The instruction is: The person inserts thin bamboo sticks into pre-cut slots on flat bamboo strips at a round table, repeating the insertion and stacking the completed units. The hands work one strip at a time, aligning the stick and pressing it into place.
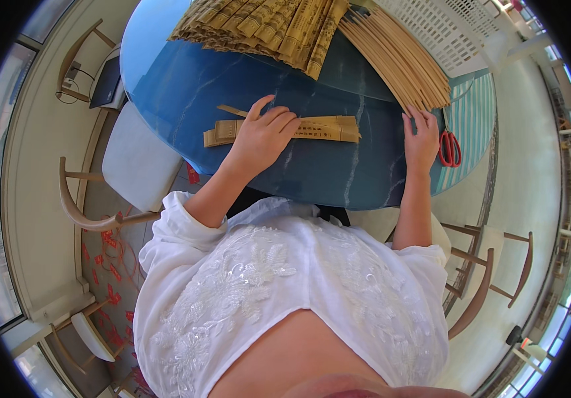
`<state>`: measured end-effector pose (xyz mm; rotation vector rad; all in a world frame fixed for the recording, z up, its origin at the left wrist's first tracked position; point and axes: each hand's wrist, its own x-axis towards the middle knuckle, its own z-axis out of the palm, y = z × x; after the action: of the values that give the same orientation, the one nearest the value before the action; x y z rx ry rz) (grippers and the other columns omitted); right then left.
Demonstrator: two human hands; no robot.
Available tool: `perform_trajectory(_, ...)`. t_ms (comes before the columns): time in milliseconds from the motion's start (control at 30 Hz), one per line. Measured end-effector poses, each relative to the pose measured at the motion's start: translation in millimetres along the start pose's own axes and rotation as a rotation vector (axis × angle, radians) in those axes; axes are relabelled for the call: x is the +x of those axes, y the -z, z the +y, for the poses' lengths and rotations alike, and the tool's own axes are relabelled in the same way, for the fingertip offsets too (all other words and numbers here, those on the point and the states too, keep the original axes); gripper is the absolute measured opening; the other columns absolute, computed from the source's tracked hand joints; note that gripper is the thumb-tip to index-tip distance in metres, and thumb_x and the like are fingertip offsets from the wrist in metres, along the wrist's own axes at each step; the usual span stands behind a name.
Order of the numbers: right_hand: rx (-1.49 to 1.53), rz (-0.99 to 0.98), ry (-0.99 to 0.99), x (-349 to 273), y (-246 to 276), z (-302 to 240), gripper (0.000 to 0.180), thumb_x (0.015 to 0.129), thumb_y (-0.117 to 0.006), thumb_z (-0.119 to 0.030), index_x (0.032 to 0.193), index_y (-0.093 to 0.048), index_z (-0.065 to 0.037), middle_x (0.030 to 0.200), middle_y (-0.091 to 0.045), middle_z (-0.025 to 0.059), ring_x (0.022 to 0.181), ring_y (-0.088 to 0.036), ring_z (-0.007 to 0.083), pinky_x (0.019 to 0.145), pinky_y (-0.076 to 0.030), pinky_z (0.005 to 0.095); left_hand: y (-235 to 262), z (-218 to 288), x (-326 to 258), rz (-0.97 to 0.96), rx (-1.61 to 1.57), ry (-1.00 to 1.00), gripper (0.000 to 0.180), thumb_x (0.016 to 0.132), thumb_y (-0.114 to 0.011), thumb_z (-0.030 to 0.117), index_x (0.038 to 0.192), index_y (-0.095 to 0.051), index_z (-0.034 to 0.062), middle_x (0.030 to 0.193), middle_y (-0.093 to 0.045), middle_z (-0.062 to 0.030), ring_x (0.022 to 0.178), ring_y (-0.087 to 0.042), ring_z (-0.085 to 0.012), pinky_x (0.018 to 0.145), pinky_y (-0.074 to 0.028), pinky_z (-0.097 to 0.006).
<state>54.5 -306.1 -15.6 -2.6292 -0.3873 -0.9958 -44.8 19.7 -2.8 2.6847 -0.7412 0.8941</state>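
My left hand [267, 136] is over a small flat stack of gold printed paper sleeves [328, 129] in the middle of the blue table. Its fingers curl down onto the stack, with one finger raised apart; the thumb is hidden. A narrow strip [231, 110] of the same gold colour sticks out behind the hand. At the right, my right hand [421, 140] pinches the near end of a thin wooden stick, like a chopstick, at the edge of a bundle of such sticks [398, 56]. Red-handled scissors [450, 148] lie beside this hand.
A fanned pile of gold printed sleeves [259, 30] covers the far side of the blue marbled table [318, 166]. White perforated baskets [431, 33] stand at the far right, near a striped cloth [471, 119]. Chairs [143, 156] flank the table; red scraps lie on the floor.
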Motion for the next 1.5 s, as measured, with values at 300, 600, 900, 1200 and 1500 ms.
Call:
perform_trajectory(300, 0.170, 0.107, -0.051, -1.2, -1.0, 5.1, 0.014, 0.092, -0.065, -0.011, 0.104, -0.068, -0.003, 0.094, -0.067, 0.0094, 0.080, -0.066, 0.0206, 0.070, -0.053, 0.0298, 55.7, 7.8, 15.9, 0.199, -0.838, 0.752, 0.012, 0.095, -0.063, 0.010, 0.101, -0.064, -0.0009, 0.079, -0.066, -0.0020, 0.070, -0.059, -0.0058, 0.064, -0.045, -0.017)
perform_trajectory(600, 1.026, 0.493, -0.624, -6.2, 1.3, 23.5, 0.020, 0.102, -0.052, -0.020, 0.098, -0.057, -0.001, 0.083, -0.066, 0.0087, 0.071, -0.058, 0.0139, 0.068, -0.049, 0.0254, 27.7, -1.9, -6.8, -0.013, -1.165, 0.890, 0.015, 0.096, -0.063, 0.013, 0.102, -0.062, -0.0014, 0.081, -0.064, 0.0000, 0.072, -0.055, -0.0038, 0.064, -0.043, -0.019)
perform_trajectory(900, 1.792, 0.409, -0.791, -16.8, 0.8, 65.7, 0.027, 0.102, -0.052, -0.029, 0.087, -0.054, -0.007, 0.071, -0.053, 0.0036, 0.063, -0.044, 0.0117, 0.065, -0.039, 0.0266, 55.5, -31.7, -5.4, -0.534, -0.459, 0.553, 0.019, 0.094, -0.057, 0.019, 0.102, -0.069, 0.0062, 0.089, -0.066, -0.0128, 0.092, -0.059, -0.0313, 0.082, -0.048, -0.040)
perform_trajectory(1200, 1.492, 0.330, -0.753, -7.0, 1.9, 33.8, 0.026, 0.102, -0.053, -0.029, 0.088, -0.050, -0.008, 0.070, -0.055, 0.0049, 0.058, -0.043, 0.0102, 0.056, -0.037, 0.0252, 50.1, -61.6, 34.6, -0.856, -0.409, 0.421, 0.019, 0.093, -0.061, 0.023, 0.101, -0.069, 0.0075, 0.091, -0.063, -0.0093, 0.098, -0.056, -0.0274, 0.084, -0.046, -0.038)
perform_trajectory(1500, 1.317, 0.361, -0.776, -6.1, 2.1, 29.4, 0.022, 0.103, -0.051, -0.027, 0.093, -0.049, -0.007, 0.071, -0.057, 0.0060, 0.058, -0.045, 0.0110, 0.056, -0.039, 0.0263, 25.5, -51.3, 33.9, -0.375, -0.084, 0.048, 0.020, 0.087, -0.068, 0.026, 0.097, -0.071, 0.0094, 0.103, -0.064, -0.0053, 0.102, -0.055, -0.0250, 0.091, -0.043, -0.039)
